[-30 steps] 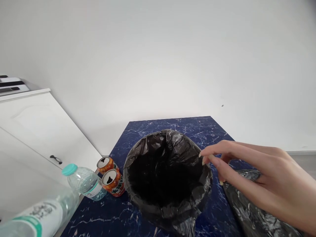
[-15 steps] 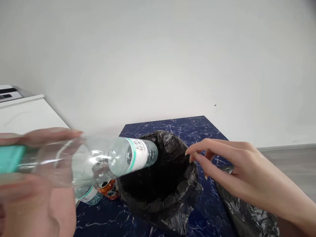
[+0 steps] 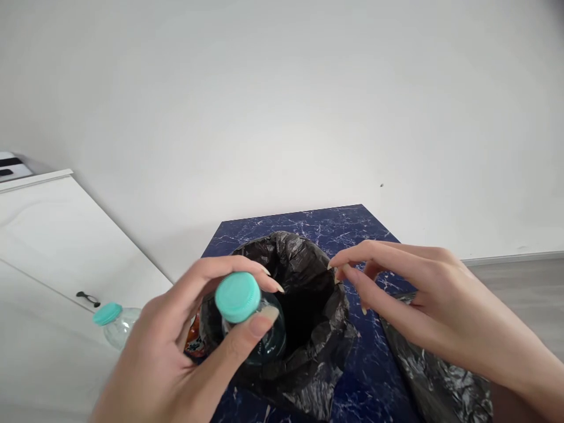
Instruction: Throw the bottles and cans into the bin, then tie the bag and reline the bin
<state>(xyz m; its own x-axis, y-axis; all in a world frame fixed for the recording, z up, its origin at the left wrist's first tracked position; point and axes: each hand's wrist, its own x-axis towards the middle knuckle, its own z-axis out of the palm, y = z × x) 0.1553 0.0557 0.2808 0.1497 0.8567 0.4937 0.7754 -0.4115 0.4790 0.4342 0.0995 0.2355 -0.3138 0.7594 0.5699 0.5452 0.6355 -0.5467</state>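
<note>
My left hand point(image 3: 176, 329) is closed around the neck of a clear plastic bottle point(image 3: 268, 341) with a turquoise cap point(image 3: 238, 296). The bottle stands nearly upright, its lower part inside the opening of a bin lined with a black garbage bag point(image 3: 317, 364). My right hand point(image 3: 396, 294) pinches at the right rim of the bag with thumb and fingers together. Left of the bin, partly behind my left hand, are an orange can point(image 3: 194, 341) and a second clear bottle point(image 3: 118, 326) with a turquoise cap.
The bin stands on a blue marbled surface point(image 3: 370, 376) against a white wall point(image 3: 282, 117). A white cabinet point(image 3: 48, 235) with a dark handle is at the left, with a black-and-white object point(image 3: 15, 164) on top. Dark plastic point(image 3: 445, 370) lies at the lower right.
The bottle in my left hand has swung from lying sideways at the left to upright, moving right and down into the bin opening. My right hand stays at the bag rim.
</note>
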